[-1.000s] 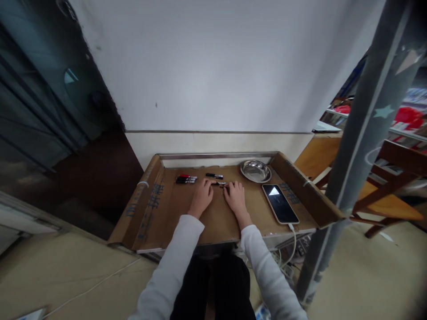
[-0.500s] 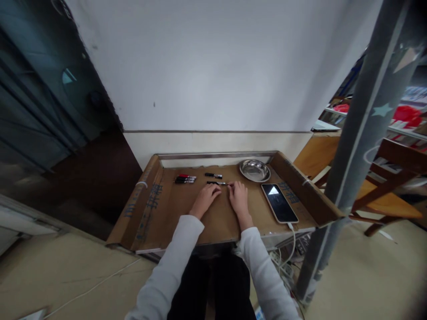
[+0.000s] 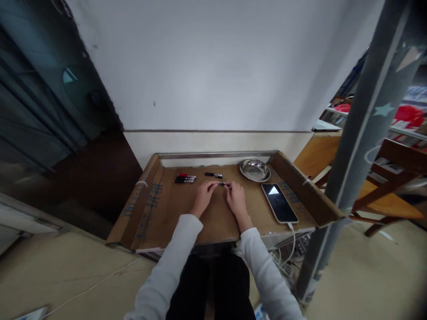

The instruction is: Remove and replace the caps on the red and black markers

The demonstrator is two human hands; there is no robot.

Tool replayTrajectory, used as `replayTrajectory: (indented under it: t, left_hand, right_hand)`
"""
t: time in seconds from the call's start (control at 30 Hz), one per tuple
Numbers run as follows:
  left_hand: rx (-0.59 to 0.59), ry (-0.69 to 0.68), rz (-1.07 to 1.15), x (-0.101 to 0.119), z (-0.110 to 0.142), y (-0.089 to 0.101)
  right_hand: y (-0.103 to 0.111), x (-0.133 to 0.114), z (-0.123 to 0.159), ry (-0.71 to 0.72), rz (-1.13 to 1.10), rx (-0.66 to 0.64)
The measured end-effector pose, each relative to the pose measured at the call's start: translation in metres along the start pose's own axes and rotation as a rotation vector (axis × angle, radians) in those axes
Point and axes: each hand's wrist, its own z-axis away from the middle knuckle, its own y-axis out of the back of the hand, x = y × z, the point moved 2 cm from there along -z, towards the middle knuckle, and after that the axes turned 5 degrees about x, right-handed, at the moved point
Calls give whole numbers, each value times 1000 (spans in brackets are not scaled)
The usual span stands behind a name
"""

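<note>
Head view: left hand (image 3: 203, 195) and right hand (image 3: 236, 198), fingers curled, pinched a dark marker (image 3: 222, 183), any lettering on it illegible; blue Chinese characters (image 3: 155, 195) marked the cardboard (image 3: 213, 218).

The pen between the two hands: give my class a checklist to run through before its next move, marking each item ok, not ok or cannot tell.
1. Left hand on the pen: ok, fingers at its left end.
2. Right hand on the pen: ok, fingers at its right end.
3. Pen's cap fully on: cannot tell, too small and partly covered.
4. Other pens together: not ok, one black pen lies apart from the group of pens.
5. Phone apart from the hands: ok.
</note>
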Motion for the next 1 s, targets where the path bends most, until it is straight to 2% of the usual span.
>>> replayTrajectory:
  t: [0.13,0.23,0.53,0.7,0.87,1.0]
  left_hand:
    - [83,159,262,-10,0,-6]
    - [78,219,394,-15,0,-9]
    - [81,265,484,-19,1,-13]
    - [48,260,457,-22,2,-14]
    - [33,268,486,-17,1,-12]
    - [29,220,404,-14,1,-10]
  right_hand:
    - [0,-2,0,29,-3,-24]
    - [0,-3,0,31,-12,-25]
    - [0,-3,0,32,-27,-33]
    - [1,0,0,26,-56,-24]
    - [-1,2,0,-23,-177,57]
    - [1,-1,1,-24,-296,94]
